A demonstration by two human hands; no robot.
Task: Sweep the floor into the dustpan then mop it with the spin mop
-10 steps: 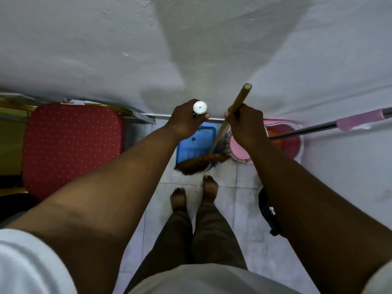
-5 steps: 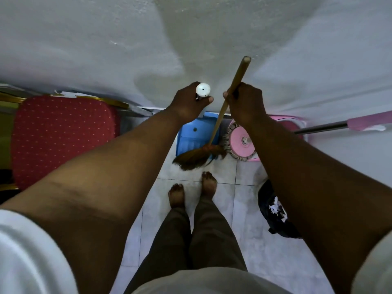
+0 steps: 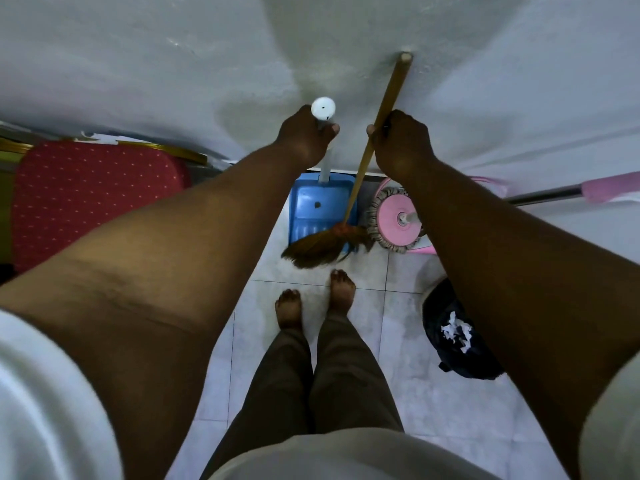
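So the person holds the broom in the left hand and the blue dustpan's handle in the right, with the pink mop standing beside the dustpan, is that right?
Not quite: the hands are swapped. In the head view the right hand grips the broom, and the left hand grips the handle of the blue dustpan. The pink mop does stand beside the dustpan.

Blue dustpan (image 3: pixel 313 209) flat on tiled floor by far wall, white upright handle. Broom (image 3: pixel 323 245): wooden stick tilted, brown bristles across dustpan's near lip. Pink round mop (image 3: pixel 398 220) just right of dustpan, grey fringe, metal pole running right.
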